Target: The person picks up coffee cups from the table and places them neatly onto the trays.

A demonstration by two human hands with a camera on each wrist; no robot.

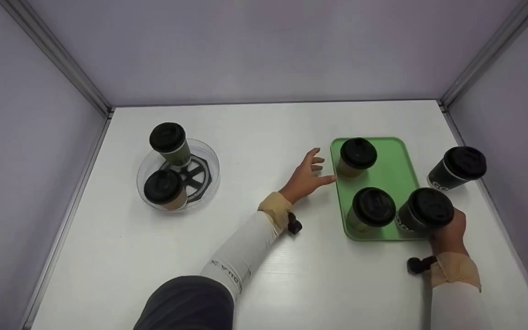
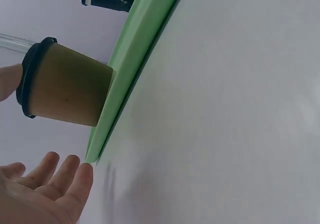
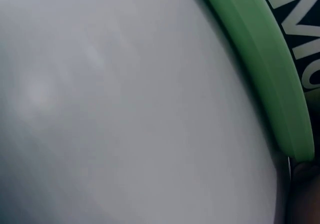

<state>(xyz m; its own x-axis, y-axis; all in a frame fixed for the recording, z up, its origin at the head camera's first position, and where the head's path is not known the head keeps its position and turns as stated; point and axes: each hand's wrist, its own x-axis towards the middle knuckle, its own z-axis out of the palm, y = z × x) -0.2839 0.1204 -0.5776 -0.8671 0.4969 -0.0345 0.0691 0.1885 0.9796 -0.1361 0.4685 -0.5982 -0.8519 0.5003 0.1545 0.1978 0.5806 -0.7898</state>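
Observation:
My left hand (image 1: 307, 181) is at the left rim of the green tray (image 1: 390, 169), fingers spread and holding nothing. Beyond its fingertips, a brown coffee cup (image 2: 70, 86) with a black lid stands on the tray; in the left wrist view the thumb overlaps its lid. My right hand (image 1: 451, 231) grips a black coffee cup (image 1: 422, 213) with white letters at the tray's front right corner; the cup hides most of its fingers. Beside that cup, a greenish cup (image 1: 362, 222) with a black lid stands on the tray.
Another black cup (image 1: 452, 172) stands on the white table (image 1: 264, 133) right of the tray. At the left, a clear round dish (image 1: 213, 183) holds a green cup (image 1: 177, 153) and a brown cup (image 1: 174, 199), both lidded. Pale walls (image 1: 264, 50) enclose the table's back and sides.

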